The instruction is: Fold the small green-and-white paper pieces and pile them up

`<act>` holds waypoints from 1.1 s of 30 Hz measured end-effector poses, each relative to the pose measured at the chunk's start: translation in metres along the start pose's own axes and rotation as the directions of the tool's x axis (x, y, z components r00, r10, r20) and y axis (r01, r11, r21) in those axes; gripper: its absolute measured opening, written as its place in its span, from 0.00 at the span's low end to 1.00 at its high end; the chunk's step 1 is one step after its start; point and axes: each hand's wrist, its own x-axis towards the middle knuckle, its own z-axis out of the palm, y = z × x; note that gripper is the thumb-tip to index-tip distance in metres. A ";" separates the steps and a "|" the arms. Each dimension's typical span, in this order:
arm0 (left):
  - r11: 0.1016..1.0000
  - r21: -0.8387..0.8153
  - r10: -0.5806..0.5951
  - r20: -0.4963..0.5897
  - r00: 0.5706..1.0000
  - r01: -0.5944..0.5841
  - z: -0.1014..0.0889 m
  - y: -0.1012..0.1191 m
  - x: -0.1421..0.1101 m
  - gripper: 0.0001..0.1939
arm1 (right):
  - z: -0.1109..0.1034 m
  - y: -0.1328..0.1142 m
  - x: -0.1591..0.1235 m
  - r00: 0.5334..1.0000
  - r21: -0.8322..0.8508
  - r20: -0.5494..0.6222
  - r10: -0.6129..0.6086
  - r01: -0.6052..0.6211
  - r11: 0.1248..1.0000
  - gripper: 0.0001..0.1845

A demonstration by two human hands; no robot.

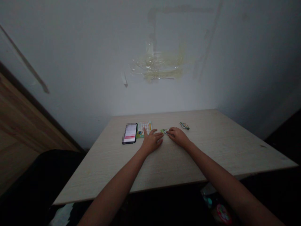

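A small folded piece of green-and-white printed paper [164, 130] lies on the table between my hands. The fingers of my right hand [178, 137] close on its right end and partly cover it. My left hand [151, 142] rests with fingers spread, its fingertips close to the left end of that paper; whether they touch it I cannot tell. Beyond the left hand is a flat printed leaflet [144, 126] with a green edge, partly hidden by a finger. Another small folded paper [184, 126] sits apart, behind and right of my right hand.
A smartphone [129, 133] with a lit, blurred screen lies left of the leaflet on the pale wooden table [164, 166]. The table's far edge meets a grey wall [94, 56] with peeling clear tape [162, 67]. Under the front edge, a pink round item [223, 214] shows dimly.
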 end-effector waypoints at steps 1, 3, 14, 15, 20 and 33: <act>1.000 0.005 -0.003 -0.001 1.000 0.003 0.000 0.000 0.000 0.17 | 0.001 0.001 0.000 1.000 -0.008 0.002 -0.009 0.009 1.000 0.15; 1.000 0.015 -0.011 -0.001 1.000 0.011 0.001 0.000 0.000 0.18 | 0.000 0.001 0.000 1.000 -0.026 0.010 -0.018 0.018 0.999 0.16; 0.999 0.035 -0.041 0.003 0.999 0.041 0.003 0.002 0.000 0.20 | -0.005 -0.006 -0.001 0.999 -0.056 0.032 0.006 -0.004 0.998 0.15; 0.998 0.041 -0.043 0.006 0.999 0.042 0.002 0.002 0.000 0.20 | -0.005 -0.005 0.000 0.999 -0.053 0.034 0.004 -0.002 0.999 0.15; 0.997 0.060 -0.050 0.024 0.998 0.049 -0.001 0.005 0.000 0.20 | -0.005 -0.006 0.000 0.999 -0.049 0.034 0.009 -0.007 0.999 0.16; 0.998 0.047 -0.045 0.006 0.999 0.045 0.004 0.002 0.000 0.19 | -0.004 -0.006 0.000 0.998 -0.071 0.060 -0.001 0.006 0.997 0.16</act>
